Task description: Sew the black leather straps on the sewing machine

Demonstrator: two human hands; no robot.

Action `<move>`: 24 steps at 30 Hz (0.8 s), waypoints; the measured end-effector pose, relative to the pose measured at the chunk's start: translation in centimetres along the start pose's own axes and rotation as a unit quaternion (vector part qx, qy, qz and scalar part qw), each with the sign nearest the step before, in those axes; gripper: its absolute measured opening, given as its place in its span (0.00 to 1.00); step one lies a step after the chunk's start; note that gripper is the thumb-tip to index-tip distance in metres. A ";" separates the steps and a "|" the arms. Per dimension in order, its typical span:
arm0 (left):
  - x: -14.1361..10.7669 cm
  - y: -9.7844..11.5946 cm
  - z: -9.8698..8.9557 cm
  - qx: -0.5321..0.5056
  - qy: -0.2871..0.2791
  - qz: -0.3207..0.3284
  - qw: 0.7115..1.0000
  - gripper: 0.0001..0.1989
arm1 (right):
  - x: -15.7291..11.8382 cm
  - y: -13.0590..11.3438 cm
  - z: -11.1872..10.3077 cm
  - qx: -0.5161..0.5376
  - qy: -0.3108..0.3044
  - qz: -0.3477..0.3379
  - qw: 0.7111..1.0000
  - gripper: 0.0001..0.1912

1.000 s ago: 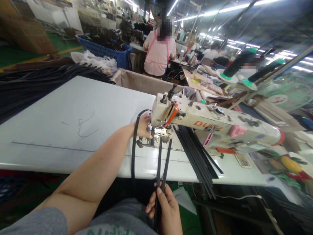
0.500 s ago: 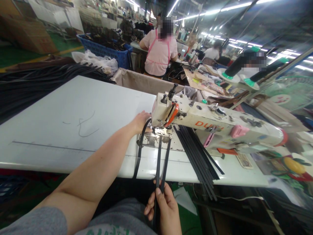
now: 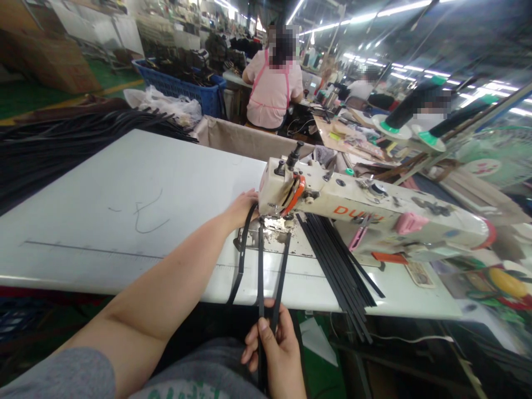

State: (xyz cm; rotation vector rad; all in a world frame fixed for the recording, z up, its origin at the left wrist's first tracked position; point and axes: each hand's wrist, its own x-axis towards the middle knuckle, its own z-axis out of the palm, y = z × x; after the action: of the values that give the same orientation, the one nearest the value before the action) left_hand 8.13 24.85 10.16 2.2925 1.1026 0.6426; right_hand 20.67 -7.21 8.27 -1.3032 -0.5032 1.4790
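Observation:
Under the head of a white sewing machine [image 3: 353, 205], narrow black straps lie across the metal needle plate [image 3: 272, 241]. My left hand [image 3: 241, 209] is on the table just left of the machine head, behind a curved black strap [image 3: 242, 255] that hangs over the front edge. The fingertips are hidden by the strap and the machine. Below the table edge, my right hand [image 3: 276, 343] pinches a black strap [image 3: 261, 266] between thumb and finger. A second strap [image 3: 282, 274] passes between the fingers of the same hand. Both straps run up toward the needle area.
A bundle of black straps [image 3: 338, 266] lies right of the needle, overhanging the front edge. More straps [image 3: 62, 147] are heaped at the left. Thread ends [image 3: 152, 213] lie on the white table [image 3: 103, 183]. A person [image 3: 274, 88] sits beyond, near a blue basket [image 3: 183, 83].
The upper part of the pinched strap has shifted left, toward the needle, away from the second strap. My right hand has moved slightly left; my left hand has barely moved.

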 end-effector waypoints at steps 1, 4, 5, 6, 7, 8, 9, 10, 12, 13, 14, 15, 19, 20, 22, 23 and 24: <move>0.0 0.1 0.0 0.004 -0.002 -0.005 1.000 0.12 | 0.0 -0.4 0.2 -0.006 0.001 0.000 1.000 0.33; 0.0 0.2 0.2 0.017 0.005 -0.018 1.000 0.11 | 0.2 -1.7 1.0 -0.027 0.003 -0.002 1.000 0.30; 0.0 0.2 0.3 0.018 0.009 -0.023 1.000 0.11 | 0.2 -2.0 1.2 -0.028 0.006 -0.005 1.000 0.30; 0.0 0.2 0.4 0.016 0.015 -0.027 0.999 0.11 | 0.3 -2.2 1.4 -0.027 0.009 -0.009 1.000 0.29; 0.0 0.2 0.5 0.013 0.022 -0.031 0.999 0.11 | 0.4 -2.3 1.6 -0.025 0.012 -0.013 1.000 0.29; 0.0 0.3 0.6 0.008 0.028 -0.032 0.999 0.12 | 0.4 -2.3 1.7 -0.022 0.015 -0.016 1.000 0.28; 0.0 0.3 0.7 0.004 0.034 -0.032 0.999 0.12 | 0.5 -2.3 1.8 -0.020 0.017 -0.017 0.999 0.28; 0.0 0.3 0.7 0.000 0.041 -0.033 0.999 0.12 | 0.5 -2.2 1.8 -0.020 0.020 -0.018 0.999 0.28; 0.0 0.3 0.8 -0.004 0.053 -0.036 0.998 0.12 | 0.6 -2.1 1.9 -0.021 0.026 -0.020 0.999 0.28; 0.0 0.3 0.9 -0.005 0.059 -0.038 0.998 0.12 | 0.6 -2.0 2.0 -0.022 0.029 -0.022 0.999 0.28; 0.0 0.3 0.9 -0.007 0.064 -0.038 0.997 0.12 | 0.6 -2.0 2.0 -0.023 0.031 -0.024 0.999 0.27; 0.0 0.3 0.9 -0.009 0.071 -0.039 0.997 0.12 | 0.6 -2.0 2.0 -0.024 0.033 -0.027 0.999 0.27; 0.0 0.3 0.9 -0.018 0.094 -0.033 0.995 0.11 | 0.7 -2.0 2.2 -0.023 0.034 -0.033 0.999 0.26; 0.0 0.3 0.9 -0.018 0.096 -0.028 0.995 0.12 | 0.7 -2.0 2.2 -0.022 0.035 -0.034 0.999 0.27; 0.0 0.3 0.9 -0.014 0.089 -0.017 0.996 0.12 | 0.8 -2.0 2.2 -0.023 0.035 -0.036 0.998 0.28; 0.0 0.3 0.9 -0.009 0.084 -0.015 0.996 0.12 | 0.8 -2.0 2.2 -0.024 0.036 -0.037 0.998 0.28; 0.0 0.3 0.9 -0.004 0.080 -0.017 0.997 0.12 | 0.8 -2.0 2.2 -0.025 0.036 -0.037 0.998 0.28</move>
State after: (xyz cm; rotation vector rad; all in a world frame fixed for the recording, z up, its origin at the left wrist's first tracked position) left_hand 8.80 24.45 9.68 2.2421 1.2057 0.8276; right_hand 19.68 -5.07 10.24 -1.3574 -0.5379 1.3606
